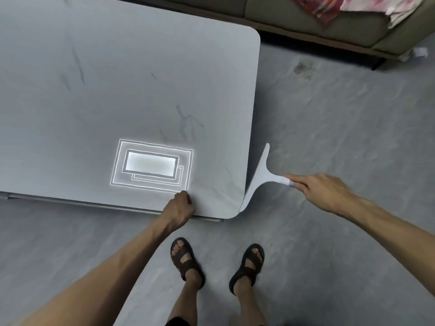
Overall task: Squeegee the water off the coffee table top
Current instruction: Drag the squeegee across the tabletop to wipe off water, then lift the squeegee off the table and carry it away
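squeegee blade at the right edge of the table, near its near-right corner

the right hand pinches the end of the flat white t-shaped squeegee, fingers closed on its handle, which points right, away from the pale grey rounded-corner coffee table top. the blade's long axis runs near to far along the table's right edge, its near tip touching the corner. the left hand rests on the near edge, fingers curled shut, just beside a bright rectangular light reflection.

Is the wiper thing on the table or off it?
Off. The squeegee hangs past the table's right edge, over the floor, held by the right hand.
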A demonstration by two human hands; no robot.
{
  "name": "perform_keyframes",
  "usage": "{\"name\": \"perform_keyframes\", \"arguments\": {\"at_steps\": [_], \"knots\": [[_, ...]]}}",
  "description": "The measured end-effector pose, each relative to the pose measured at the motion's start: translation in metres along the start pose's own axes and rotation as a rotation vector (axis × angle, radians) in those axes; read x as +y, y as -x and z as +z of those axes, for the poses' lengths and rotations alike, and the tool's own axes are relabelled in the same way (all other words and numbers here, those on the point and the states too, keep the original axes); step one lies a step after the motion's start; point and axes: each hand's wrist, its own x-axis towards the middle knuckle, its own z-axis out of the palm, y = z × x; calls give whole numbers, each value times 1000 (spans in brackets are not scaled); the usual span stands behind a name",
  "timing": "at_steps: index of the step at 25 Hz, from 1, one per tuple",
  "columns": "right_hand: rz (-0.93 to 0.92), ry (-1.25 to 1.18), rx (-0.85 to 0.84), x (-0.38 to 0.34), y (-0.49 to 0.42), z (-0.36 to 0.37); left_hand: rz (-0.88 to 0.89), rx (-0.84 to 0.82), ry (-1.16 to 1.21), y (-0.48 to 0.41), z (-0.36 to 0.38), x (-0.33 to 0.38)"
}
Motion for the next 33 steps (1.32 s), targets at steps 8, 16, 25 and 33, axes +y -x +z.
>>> {"name": "perform_keyframes", "arguments": {"at_steps": [8, 16, 25, 33], "knots": [[-368, 115, -43, -44, -7, -16, -56, 112, 163, 26, -7, 0], [-663, 246, -69, -24, -62, -7, -238, 257, 304, 43, 53, 37], [-503, 268, 77, 98, -99, -80, -319, 336, 557, 70, 115, 132], [144, -1025, -422, 21, -32, -20, -354, 480, 783, 115, 139, 128]]}}
